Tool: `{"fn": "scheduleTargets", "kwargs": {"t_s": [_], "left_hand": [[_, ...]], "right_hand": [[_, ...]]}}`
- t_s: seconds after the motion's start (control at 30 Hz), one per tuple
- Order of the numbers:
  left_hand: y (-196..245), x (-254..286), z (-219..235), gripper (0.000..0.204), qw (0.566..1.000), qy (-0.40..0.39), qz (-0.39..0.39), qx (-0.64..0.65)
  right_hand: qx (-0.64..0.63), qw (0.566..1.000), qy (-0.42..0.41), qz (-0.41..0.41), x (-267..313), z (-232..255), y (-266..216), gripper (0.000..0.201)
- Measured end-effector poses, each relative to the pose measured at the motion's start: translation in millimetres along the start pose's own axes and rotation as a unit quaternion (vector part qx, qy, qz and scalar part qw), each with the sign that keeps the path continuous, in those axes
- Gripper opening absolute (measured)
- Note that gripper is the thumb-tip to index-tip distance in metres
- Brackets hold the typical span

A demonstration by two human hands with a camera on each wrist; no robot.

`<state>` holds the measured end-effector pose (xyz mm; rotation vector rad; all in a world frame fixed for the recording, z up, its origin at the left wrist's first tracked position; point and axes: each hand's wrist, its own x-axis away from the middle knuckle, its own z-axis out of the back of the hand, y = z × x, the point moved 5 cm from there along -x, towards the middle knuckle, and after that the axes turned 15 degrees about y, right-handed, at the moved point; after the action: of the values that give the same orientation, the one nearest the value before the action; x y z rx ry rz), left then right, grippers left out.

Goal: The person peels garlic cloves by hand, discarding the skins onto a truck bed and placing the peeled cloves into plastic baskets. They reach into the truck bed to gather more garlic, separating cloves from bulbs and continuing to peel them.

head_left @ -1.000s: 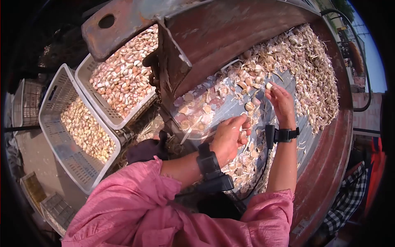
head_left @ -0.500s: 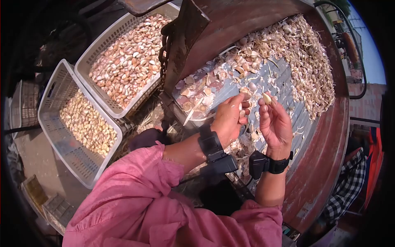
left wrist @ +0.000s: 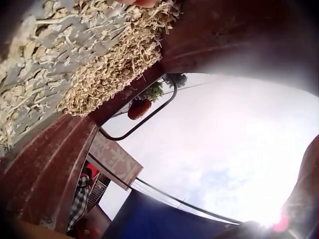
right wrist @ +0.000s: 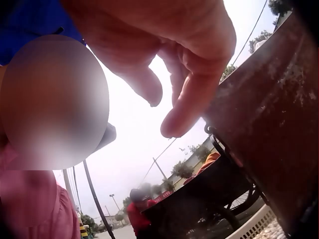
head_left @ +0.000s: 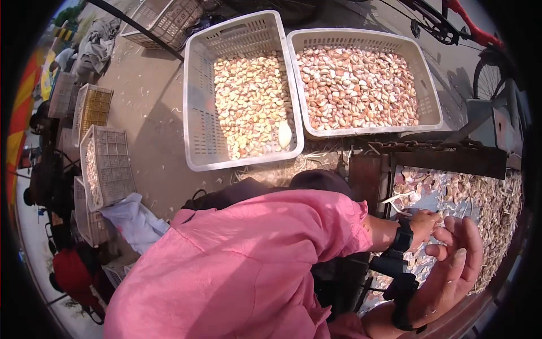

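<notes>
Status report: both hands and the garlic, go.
Right hand raised, fingers loosely spread, holding nothing. Left hand down on the garlic pile in the rusty bin, grip hidden. One clove in air above the left crate.

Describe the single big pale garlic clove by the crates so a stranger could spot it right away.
Find the two white plastic crates side by side on the ground, and take the left crate, filled with paler cloves. Near its lower right corner is one large clove, whiter and far bigger than the small tan cloves around it.

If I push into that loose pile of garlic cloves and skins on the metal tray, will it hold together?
Probably not. The garlic pile is separate cloves and papery skins, so it should scatter and slide on the smooth tray. The skins look light and likely to blow about.
</notes>
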<state>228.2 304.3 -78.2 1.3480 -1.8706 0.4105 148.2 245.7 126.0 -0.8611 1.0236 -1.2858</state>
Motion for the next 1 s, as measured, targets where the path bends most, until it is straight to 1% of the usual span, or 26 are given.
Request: {"fn": "scheduleTargets", "kwargs": {"t_s": [0.03, 0.1, 0.13, 0.2, 0.23, 0.27, 0.33, 0.37, 0.4, 0.47, 0.5, 0.53, 0.57, 0.6, 0.63, 0.67, 0.7, 0.73, 0.77, 0.8, 0.83, 0.87, 0.93, 0.97, 1.0], "left_hand": [[3.7, 0.1, 2.0, 0.023, 1.0, -0.004, 0.007, 0.001], [12.3, 0.1, 6.4, 0.025, 1.0, -0.011, 0.021, 0.002], [19.1, 13.6, 6.3, 0.024, 0.999, -0.013, 0.032, -0.003], [19.4, 17.1, 8.3, 0.026, 0.999, 0.011, 0.014, -0.036], [20.1, 23.6, 9.0, 0.025, 0.996, 0.034, 0.042, -0.065], [15.1, 24.5, 10.4, 0.024, 0.996, 0.008, 0.053, -0.076], [10.4, 30.9, 10.0, 0.019, 0.993, 0.022, 0.079, -0.082], [4.1, 29.1, 11.6, 0.018, 0.993, -0.003, 0.091, -0.077], [1.6, 31.7, 9.6, 0.018, 0.991, 0.014, 0.107, -0.074], [-2.4, 31.6, 8.2, 0.017, 0.99, 0.018, 0.114, -0.076], [-2.9, 30.7, 7.5, 0.017, 0.991, 0.02, 0.11, -0.077], [-4.1, 30.0, 6.9, 0.017, 0.99, 0.021, 0.112, -0.078], [-5.9, 29.6, 5.8, 0.016, 0.99, 0.021, 0.116, -0.08], [-6.4, 28.6, 3.4, 0.016, 0.99, 0.021, 0.113, -0.08], [-6.7, 27.9, 2.7, 0.016, 0.99, 0.024, 0.114, -0.076], [-7.0, 27.4, 3.2, 0.016, 0.99, 0.027, 0.114, -0.073], [-9.0, 24.8, 4.0, 0.015, 0.991, 0.034, 0.113, -0.071], [-7.9, 23.4, 3.8, 0.015, 0.991, 0.033, 0.108, -0.07], [-7.6, 23.2, 3.9, 0.016, 0.991, 0.038, 0.109, -0.072], [-7.8, 23.2, 3.0, 0.016, 0.99, 0.04, 0.11, -0.076], [-6.1, 22.9, 1.9, 0.017, 0.992, 0.021, 0.104, -0.073], [-4.6, 22.4, 0.2, 0.017, 0.992, 0.016, 0.103, -0.072], [-2.8, 25.3, -0.3, 0.018, 0.992, 0.001, 0.101, -0.08], [-2.7, 24.8, 0.7, 0.019, 0.992, -0.006, 0.095, -0.08], [-2.0, 25.5, 1.4, 0.019, 0.992, -0.009, 0.094, -0.083]], "right_hand": [[0.044, 0.998, 0.052, 0.015, -9.2, 16.3, 13.3, 0.035], [0.031, 0.992, 0.114, -0.034, -20.5, 45.5, 44.0, 0.029], [0.044, 0.983, 0.171, -0.059, -26.0, 70.3, 66.2, 0.026], [0.057, 0.978, 0.182, -0.086, -31.1, 112.6, 106.2, 0.022], [0.057, 0.974, 0.192, -0.105, -34.8, 129.9, 123.3, 0.021], [0.053, 0.969, 0.2, -0.134, -38.1, 145.0, 140.0, 0.02], [0.057, 0.964, 0.211, -0.151, -50.3, 172.4, 175.8, 0.019], [0.065, 0.962, 0.21, -0.164, -56.5, 182.9, 193.7, 0.019], [0.065, 0.962, 0.201, -0.171, -67.4, 187.3, 209.1, 0.02], [0.096, 0.959, 0.19, -0.187, -86.1, 180.6, 231.1, 0.019], [0.096, 0.964, 0.183, -0.166, -97.4, 173.5, 241.7, 0.022], [0.092, 0.965, 0.18, -0.165, -107.2, 162.5, 251.4, 0.022], [0.177, 0.967, 0.146, -0.108, -117.3, 148.8, 254.6, 0.023], [0.259, 0.958, 0.112, -0.048, -126.1, 139.7, 254.2, 0.025], [0.256, 0.959, 0.111, -0.047, -131.2, 137.7, 257.6, 0.025], [0.326, 0.942, 0.077, 0.021, -135.6, 131.3, 256.2, 0.027], [0.392, 0.914, 0.044, 0.092, -140.4, 124.1, 253.8, 0.03], [0.389, 0.915, 0.043, 0.096, -141.0, 122.4, 253.3, 0.03], [0.272, 0.96, 0.066, -0.023, -135.1, 128.1, 259.5, 0.029], [0.148, 0.975, 0.088, -0.14, -125.8, 133.2, 265.0, 0.028], [0.014, 0.979, 0.098, -0.18, -116.3, 133.4, 253.0, 0.028], [-0.128, 0.965, 0.103, -0.203, -104.2, 132.9, 237.5, 0.03], [-0.22, 0.95, 0.104, -0.199, -82.0, 131.6, 202.5, 0.035], [-0.221, 0.949, 0.108, -0.196, -71.4, 131.0, 188.8, 0.035], [-0.244, 0.951, 0.094, -0.164, -63.1, 127.9, 172.8, 0.036]]}}
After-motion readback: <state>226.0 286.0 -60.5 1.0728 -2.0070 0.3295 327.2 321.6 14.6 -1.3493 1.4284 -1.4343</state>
